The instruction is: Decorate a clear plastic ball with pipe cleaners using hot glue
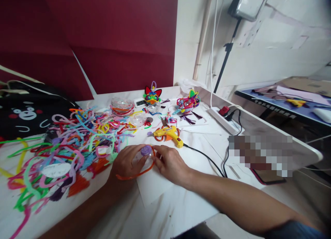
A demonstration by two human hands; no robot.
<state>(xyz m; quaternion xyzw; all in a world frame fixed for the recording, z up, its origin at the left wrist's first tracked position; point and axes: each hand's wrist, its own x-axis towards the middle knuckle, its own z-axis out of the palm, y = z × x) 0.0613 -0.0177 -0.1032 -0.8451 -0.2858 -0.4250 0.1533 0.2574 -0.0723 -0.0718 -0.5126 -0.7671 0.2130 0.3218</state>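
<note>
My left hand (126, 162) is closed around a small clear plastic ball (148, 164), its thumb lying across the front. A purple pipe cleaner coil (146, 150) sits on top of the ball. My right hand (172, 165) pinches an orange pipe cleaner (137, 175) against the ball's right side, and the strip's free end curves down below my left hand. Just beyond both hands lies a yellow hot glue gun (169, 133) with its nozzle pointing left. Under the hands is a white sheet of paper (152, 190).
A large tangle of colourful pipe cleaners (74, 142) covers the left side. Finished-looking pipe cleaner figures (152, 96) stand at the back, beside a small digital clock (140, 103). A power strip (224, 120) and a black cord (207, 158) lie on the right, near a phone (270, 177).
</note>
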